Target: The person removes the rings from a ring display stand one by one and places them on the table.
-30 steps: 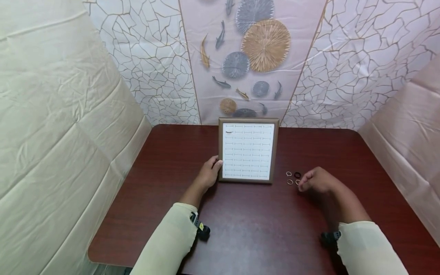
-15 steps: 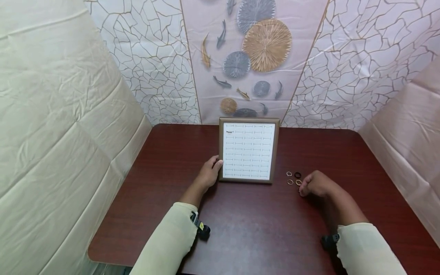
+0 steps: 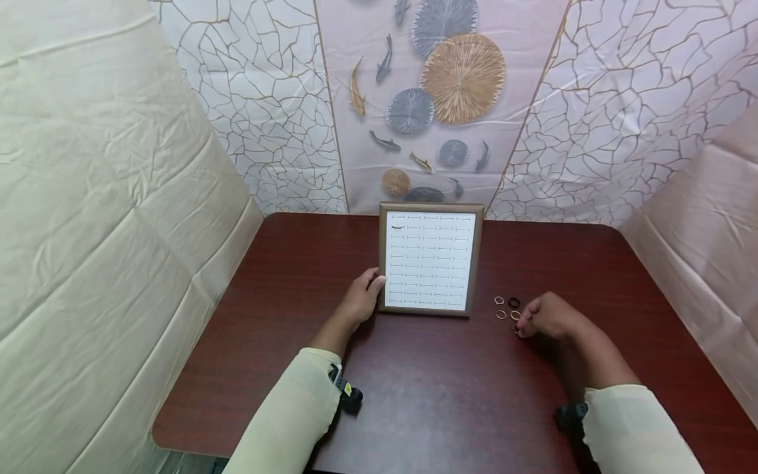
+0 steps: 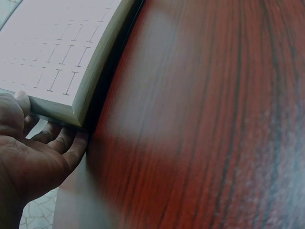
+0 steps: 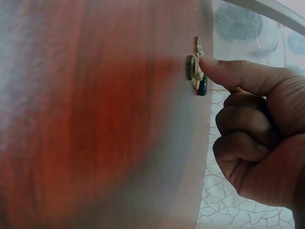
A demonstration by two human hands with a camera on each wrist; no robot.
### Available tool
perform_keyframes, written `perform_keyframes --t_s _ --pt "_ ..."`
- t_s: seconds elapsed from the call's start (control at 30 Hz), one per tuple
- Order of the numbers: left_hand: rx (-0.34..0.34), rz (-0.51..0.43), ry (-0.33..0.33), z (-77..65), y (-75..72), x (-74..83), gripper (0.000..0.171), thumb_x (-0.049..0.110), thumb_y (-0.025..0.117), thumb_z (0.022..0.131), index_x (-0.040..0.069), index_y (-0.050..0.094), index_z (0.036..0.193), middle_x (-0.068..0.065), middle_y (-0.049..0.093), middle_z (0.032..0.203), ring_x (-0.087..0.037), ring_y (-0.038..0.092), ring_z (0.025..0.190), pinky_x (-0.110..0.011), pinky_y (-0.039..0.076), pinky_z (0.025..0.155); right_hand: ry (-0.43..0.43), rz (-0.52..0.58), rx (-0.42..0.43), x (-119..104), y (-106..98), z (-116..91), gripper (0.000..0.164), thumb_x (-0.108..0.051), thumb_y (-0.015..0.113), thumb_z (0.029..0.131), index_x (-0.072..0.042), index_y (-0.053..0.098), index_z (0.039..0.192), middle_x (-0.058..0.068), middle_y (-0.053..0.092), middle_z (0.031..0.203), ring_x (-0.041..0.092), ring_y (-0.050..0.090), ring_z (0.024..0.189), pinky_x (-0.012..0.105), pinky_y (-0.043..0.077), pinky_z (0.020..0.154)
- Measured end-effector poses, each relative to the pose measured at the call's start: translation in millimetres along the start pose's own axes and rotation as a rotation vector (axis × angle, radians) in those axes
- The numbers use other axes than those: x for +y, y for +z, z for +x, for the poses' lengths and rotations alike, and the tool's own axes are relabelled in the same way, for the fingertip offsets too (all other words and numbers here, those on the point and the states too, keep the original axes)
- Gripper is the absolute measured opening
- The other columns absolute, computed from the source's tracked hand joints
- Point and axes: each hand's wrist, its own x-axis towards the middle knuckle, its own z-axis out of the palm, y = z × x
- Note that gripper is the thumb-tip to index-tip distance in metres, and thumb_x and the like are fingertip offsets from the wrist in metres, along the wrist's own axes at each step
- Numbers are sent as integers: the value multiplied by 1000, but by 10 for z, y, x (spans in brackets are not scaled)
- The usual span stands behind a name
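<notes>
My left hand (image 3: 360,297) grips the lower left edge of a wooden-framed ring display board (image 3: 381,257), thumb at the front and fingers behind. The board stands tilted up, its white face lined with rows of slots. One dark ring (image 3: 397,228) sits in a slot at upper left. My right hand (image 3: 551,316) is low over the table, thumb and forefinger pinching a small ring (image 3: 517,329); other fingers are curled in. Beside the fingertips lie a gold ring (image 3: 516,315), a black ring (image 3: 514,303), a silver-looking ring (image 3: 499,301) and a thin gold ring (image 3: 501,315).
The dark red wood table (image 3: 438,395) has rounded corners. Cream padded cloth (image 3: 118,197) hangs at the left, with pinkish cloth (image 3: 705,217) at the right. A patterned curtain (image 3: 568,145) closes off the back.
My right hand has shifted slightly toward me, uncovering the gold ring, and a small ring now shows at its fingertips. The left hand and the board stay put.
</notes>
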Motion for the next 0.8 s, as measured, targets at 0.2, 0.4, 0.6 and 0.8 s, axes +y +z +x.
perform_keyframes --t_s 0.2,0.4,0.6,0.8 --pt "7 16 8 6 0 -11 57 39 45 119 8 43 167 -21 46 171 -41 40 161 -59 35 131 -12 47 14 -125 -54 8 9 2 79 85 5 80 93 8 83 82 10 72 74 23 54 69" --pt "11 23 6 3 2 -17 57 39 46 119 8 43 167 -21 46 171 -41 40 161 -58 35 131 -7 64 56 -336 -73 31 16 -2 77 88 6 81 102 9 83 87 16 71 74 28 55 65" --pt "18 18 12 4 -2 -6 56 38 48 119 8 46 165 -21 48 169 -41 41 160 -59 36 131 -58 54 110 -590 -93 91 15 -9 82 92 2 82 103 7 81 86 19 70 73 31 55 65" --pt "17 8 1 -1 2 -6 57 39 48 118 8 44 166 -22 46 170 -41 39 161 -58 34 132 -127 12 202 -937 -104 161 15 -17 87 92 -4 84 99 3 80 89 14 60 73 29 50 67"
